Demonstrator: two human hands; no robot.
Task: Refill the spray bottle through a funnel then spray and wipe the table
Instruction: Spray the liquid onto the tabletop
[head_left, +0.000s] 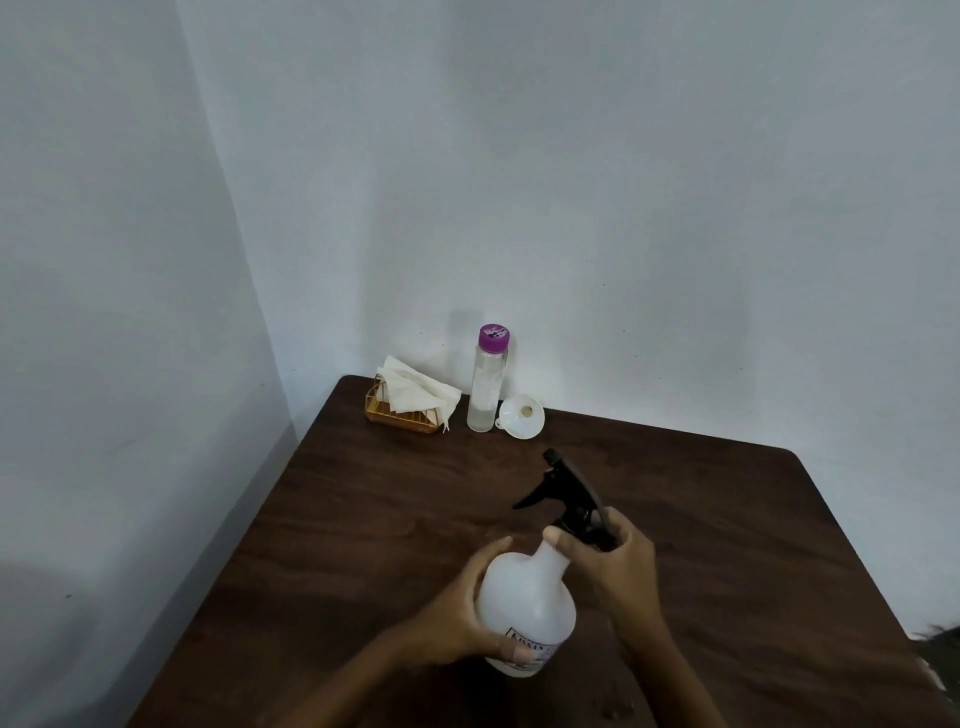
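Note:
A white spray bottle (527, 597) with a black trigger head (569, 493) stands near the front of the dark wooden table (363, 519). My left hand (462, 608) wraps around the bottle's body. My right hand (608, 556) grips the black collar at the bottle's neck. At the back of the table stands a clear bottle with a purple cap (488, 379), holding liquid. A white funnel (522, 415) lies on its side just right of it. White tissues (415, 395) sit in a golden wire holder (400, 418) to the left.
Pale walls meet in a corner behind the table's back left edge. The table's right edge runs down toward a dark object (935, 636) at the frame's right.

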